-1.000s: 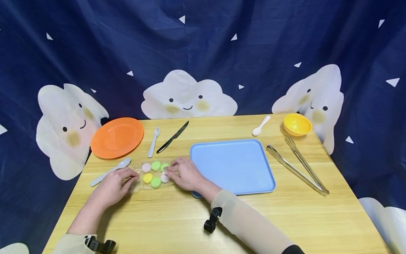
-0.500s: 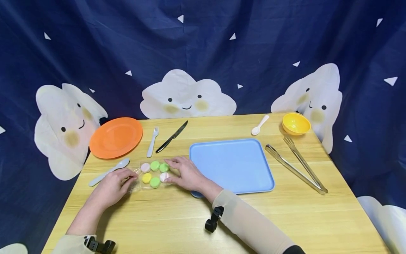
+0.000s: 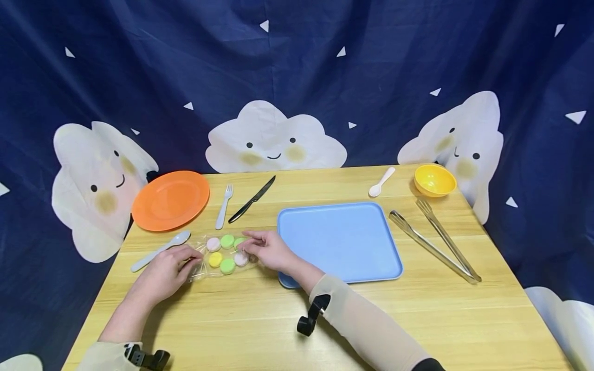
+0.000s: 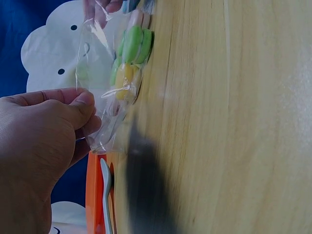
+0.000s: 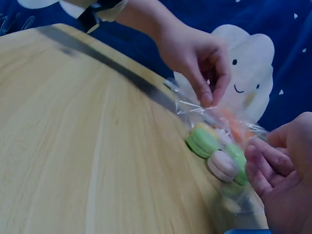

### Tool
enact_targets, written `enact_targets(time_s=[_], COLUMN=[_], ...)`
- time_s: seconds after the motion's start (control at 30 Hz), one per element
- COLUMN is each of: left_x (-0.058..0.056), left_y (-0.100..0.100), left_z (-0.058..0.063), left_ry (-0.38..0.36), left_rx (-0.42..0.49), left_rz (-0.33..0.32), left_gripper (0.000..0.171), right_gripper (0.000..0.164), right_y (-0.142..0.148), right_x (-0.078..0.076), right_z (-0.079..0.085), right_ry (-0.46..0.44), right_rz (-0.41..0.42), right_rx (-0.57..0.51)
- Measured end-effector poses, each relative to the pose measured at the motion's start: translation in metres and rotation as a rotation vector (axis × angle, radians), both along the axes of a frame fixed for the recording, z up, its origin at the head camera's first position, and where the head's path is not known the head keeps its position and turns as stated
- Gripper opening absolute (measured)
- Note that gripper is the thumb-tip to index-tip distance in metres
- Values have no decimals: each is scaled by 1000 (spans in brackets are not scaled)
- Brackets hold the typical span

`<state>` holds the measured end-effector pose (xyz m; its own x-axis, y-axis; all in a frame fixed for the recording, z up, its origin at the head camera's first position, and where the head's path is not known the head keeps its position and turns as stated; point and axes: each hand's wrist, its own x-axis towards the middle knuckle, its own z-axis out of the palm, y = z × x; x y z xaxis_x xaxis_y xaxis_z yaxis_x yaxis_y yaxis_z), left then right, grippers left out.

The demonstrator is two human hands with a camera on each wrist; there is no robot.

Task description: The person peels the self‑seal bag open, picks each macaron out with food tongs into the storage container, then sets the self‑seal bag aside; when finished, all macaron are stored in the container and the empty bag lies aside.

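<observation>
A clear plastic bag of macarons (image 3: 221,253) lies on the table between my two hands. Inside it are green, yellow and pale pink ones, showing through the film. My left hand (image 3: 168,273) pinches the bag's left end between thumb and fingers; in the left wrist view that film (image 4: 105,119) is pulled up from the table. At the other end, my right hand (image 3: 276,253) holds the film with thumb and fingertips, partly covering a green macaron. The right wrist view shows the right-hand fingers (image 5: 265,163) curled at the bag's upper side.
A blue tray (image 3: 341,242) lies under my right wrist. Around the bag are a grey spoon (image 3: 160,251), an orange plate (image 3: 170,201), a fork (image 3: 224,207) and a black knife (image 3: 252,200). Metal tongs (image 3: 436,242), a small spoon (image 3: 382,182) and a yellow bowl (image 3: 435,180) sit at right.
My right hand let its fingers spread over the bag's right end, then drew them together on the film again. My left hand has kept its grip in place.
</observation>
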<state>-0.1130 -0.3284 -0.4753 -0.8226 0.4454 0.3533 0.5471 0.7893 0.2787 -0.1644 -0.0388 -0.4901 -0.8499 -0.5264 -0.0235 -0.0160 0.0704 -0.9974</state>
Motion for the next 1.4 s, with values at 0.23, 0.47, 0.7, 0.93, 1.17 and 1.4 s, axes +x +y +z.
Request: enact_targets(time_s=[0.23,0.47,0.7,0.93,1.17,1.4], left_x=[0,-1,-3,-3,0,1], left_y=[0,1,0,0,-1,-1], left_z=[0,-1,-2,-2,-4,-7], left_ry=[-2,-5,6,12,-6,-21], left_rx=[-5,-3,7,8,34,65], left_rz=[5,3,-8,-8,24,69], left_gripper=[22,22,22,22,20,16], right_gripper=[43,33,30,25,21,19], right_y=[-1,0,6,22,60,109], right_x=[-4,-4,-3,-4,-10,-13], right_z=[-5,-8,-5,0,12,28], right_ry=[-224,-209,-187,-48,214,373], right_rz=[-35,-90,-124,-106,-55,-83], right_rx=[-155,-141,-125,-24,113,199])
